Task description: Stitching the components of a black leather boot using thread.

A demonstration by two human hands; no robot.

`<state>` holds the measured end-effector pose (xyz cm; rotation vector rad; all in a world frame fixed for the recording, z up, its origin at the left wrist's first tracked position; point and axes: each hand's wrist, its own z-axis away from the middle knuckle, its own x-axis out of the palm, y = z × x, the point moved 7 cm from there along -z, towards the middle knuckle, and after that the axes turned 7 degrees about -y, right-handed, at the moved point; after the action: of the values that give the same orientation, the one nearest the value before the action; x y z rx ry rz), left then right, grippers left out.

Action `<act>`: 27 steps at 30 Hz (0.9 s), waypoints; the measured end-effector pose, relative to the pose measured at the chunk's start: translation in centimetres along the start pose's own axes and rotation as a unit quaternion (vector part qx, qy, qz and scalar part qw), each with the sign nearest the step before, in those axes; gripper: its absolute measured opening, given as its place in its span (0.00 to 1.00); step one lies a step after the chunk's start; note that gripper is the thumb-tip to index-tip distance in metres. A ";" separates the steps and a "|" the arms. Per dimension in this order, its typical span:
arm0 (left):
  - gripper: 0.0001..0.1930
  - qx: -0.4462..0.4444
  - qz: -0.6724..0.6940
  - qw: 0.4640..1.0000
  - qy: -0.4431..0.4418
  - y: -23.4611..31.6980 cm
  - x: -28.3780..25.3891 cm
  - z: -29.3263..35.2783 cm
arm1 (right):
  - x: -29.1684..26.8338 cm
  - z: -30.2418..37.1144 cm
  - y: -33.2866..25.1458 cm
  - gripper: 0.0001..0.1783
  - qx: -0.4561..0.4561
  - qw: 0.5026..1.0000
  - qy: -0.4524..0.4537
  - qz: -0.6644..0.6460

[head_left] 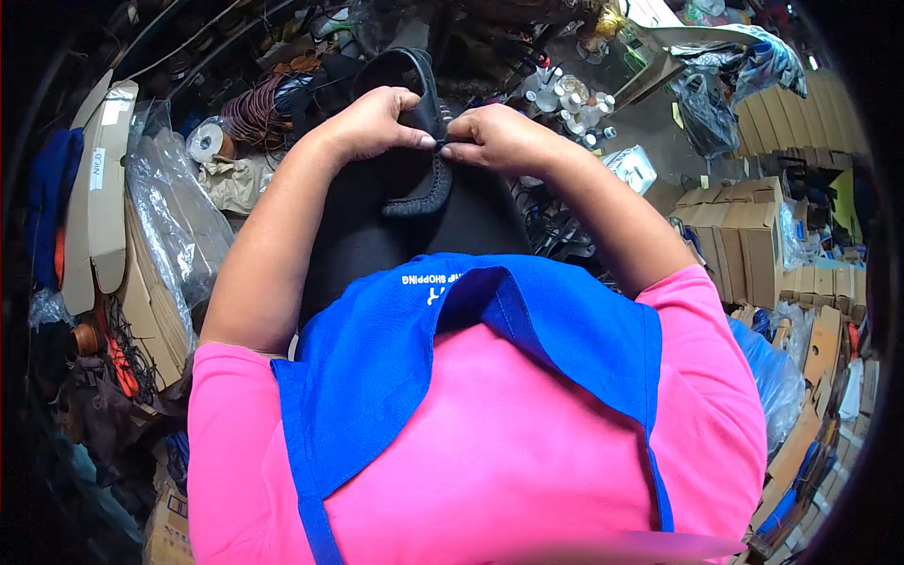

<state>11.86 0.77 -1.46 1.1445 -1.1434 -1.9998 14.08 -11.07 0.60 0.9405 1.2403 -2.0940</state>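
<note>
A black, leather-like curved band (419, 200) with a row of stitches along it lies across my lap. Its far end bends round into a loop, and its near end curls to the left. My left hand (381, 124) has thumb and fingers closed on the band's left side, about halfway along. Against its right side, my right hand (497, 139) pinches at the stitched seam, the fingertips of both hands almost touching. Whether a needle or thread sits between the right fingertips is too small to make out.
Flattened cardboard (97, 188) and clear plastic sheeting (179, 212) stand at the left, near a coil of dark red cord (256, 108). Several clear bottles (573, 99) are beyond my right hand. Cardboard boxes (744, 231) are stacked at the right. A blue apron (377, 377) covers my front.
</note>
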 end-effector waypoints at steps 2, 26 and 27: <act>0.12 0.018 0.008 1.000 0.016 -0.1 0.1 0.1 | 0.0 0.2 0.2 0.14 -0.028 1.000 0.001 -0.004; 0.18 -0.019 0.121 0.919 0.375 -8.0 -7.9 15.1 | -0.4 4.8 -0.5 0.15 -0.050 0.982 0.163 -0.085; 0.15 0.016 0.118 0.933 0.339 -7.2 -6.6 14.0 | -0.4 4.6 -0.2 0.14 -0.030 0.984 0.168 -0.048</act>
<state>2.32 14.93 -1.40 1.4726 -0.8875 -1.2432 12.78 -15.06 2.62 1.2681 1.5355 -2.0123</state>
